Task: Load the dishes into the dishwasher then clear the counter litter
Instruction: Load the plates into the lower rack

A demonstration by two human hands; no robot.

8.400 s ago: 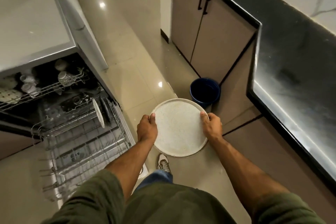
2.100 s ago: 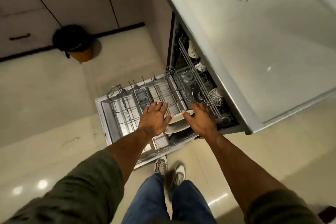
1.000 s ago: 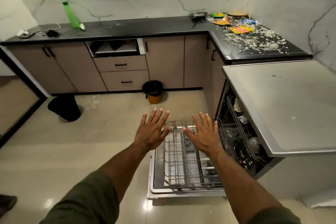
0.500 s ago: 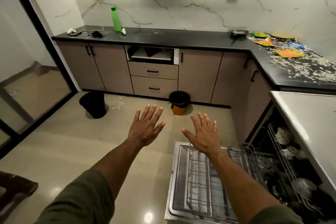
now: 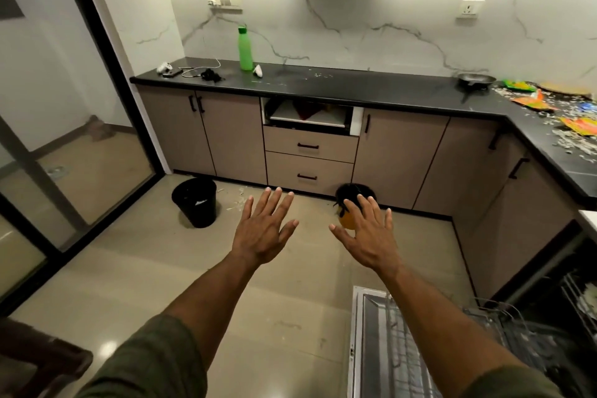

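My left hand and my right hand are stretched out in front of me over the floor, fingers spread, holding nothing. The open dishwasher sits at the lower right, its wire lower rack pulled out over the door. Litter of white scraps and bright orange and green wrappers covers the black counter at the far right. A dark pan stands on the counter near the litter.
A black bin stands on the floor at the left, with scraps beside it. A small orange bin with a black liner shows behind my right hand. A green bottle and cables lie on the counter. A glass partition runs along the left.
A plate I carried went into the dishwasher's lower rack. My hands then lifted off it, open, and my view swung up from the rack to the kitchen counters.
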